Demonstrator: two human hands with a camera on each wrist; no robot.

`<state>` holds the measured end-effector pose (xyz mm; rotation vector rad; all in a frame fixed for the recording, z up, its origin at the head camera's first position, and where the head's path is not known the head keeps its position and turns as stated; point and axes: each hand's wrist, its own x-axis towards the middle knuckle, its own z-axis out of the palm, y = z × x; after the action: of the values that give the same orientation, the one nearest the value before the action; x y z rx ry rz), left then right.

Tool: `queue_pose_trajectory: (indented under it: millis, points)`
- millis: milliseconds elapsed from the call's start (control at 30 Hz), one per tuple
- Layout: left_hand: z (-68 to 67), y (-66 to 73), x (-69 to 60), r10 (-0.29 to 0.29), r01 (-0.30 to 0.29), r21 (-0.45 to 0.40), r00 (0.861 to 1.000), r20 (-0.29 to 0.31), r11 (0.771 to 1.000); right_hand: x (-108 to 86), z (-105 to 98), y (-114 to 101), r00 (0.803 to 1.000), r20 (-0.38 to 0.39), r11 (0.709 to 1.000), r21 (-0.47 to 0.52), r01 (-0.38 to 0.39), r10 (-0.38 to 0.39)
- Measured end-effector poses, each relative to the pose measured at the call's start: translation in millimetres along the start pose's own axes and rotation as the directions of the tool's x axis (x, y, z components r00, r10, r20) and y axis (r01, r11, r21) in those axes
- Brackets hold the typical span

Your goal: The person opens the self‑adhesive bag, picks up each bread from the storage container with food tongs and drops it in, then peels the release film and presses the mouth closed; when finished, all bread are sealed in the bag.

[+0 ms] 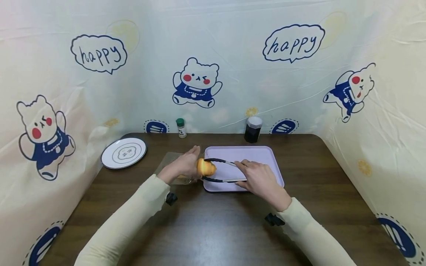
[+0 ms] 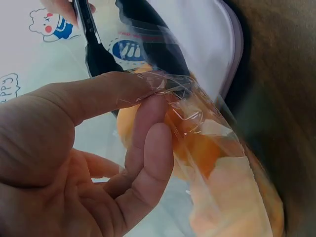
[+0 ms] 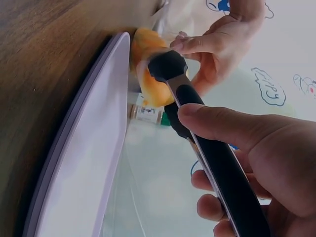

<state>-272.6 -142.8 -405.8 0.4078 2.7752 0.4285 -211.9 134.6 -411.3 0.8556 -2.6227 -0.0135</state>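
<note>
Two sleeves extend, left hand's fingers pinching one bag, right hand's gripping one pair of tongs around one roll.

Room to pass lies right of the tray; tongs and right hand obstruct above it, bread at its left edge, a jar behind.
</note>
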Motion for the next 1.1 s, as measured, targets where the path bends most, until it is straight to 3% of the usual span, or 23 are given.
queue_pose_trajectory:
  millis: [200, 333, 633, 833, 1000, 1100]
  points:
    - [0.0, 4.2, -2.8, 0.028, -0.028, -0.010, 1.000, 0.006, 1.000, 1.2, -0.2, 0.7, 0.999, 0.037, 0.999, 0.034, -0.039, 0.037]
    - [-1.3, 3.4, -3.7, 0.020, -0.020, -0.014, 1.000, -0.001, 1.000, 1.5, 1.0, 6.4, 0.995, 0.080, 0.990, 0.121, -0.071, 0.062]
    - [-0.7, -1.1, -2.9, 0.005, -0.004, -0.032, 1.000, 0.002, 0.999, -1.3, -1.7, 26.4, 0.962, 0.244, 0.931, 0.306, -0.198, 0.124]
    - [-0.9, -1.8, -3.3, -0.002, 0.003, -0.079, 1.000, 0.005, 0.997, -0.5, 6.2, 36.9, 0.954, 0.275, 0.898, 0.380, -0.223, 0.120]
    - [-0.4, -2.2, -3.6, 0.019, -0.020, -0.101, 1.000, -0.007, 0.995, 0.8, 9.4, 38.2, 0.935, 0.331, 0.860, 0.433, -0.270, 0.127]
    - [0.5, -4.6, -2.2, 0.033, -0.035, -0.102, 0.999, -0.019, 0.994, 1.3, 9.0, 37.0, 0.934, 0.334, 0.858, 0.437, -0.272, 0.126]
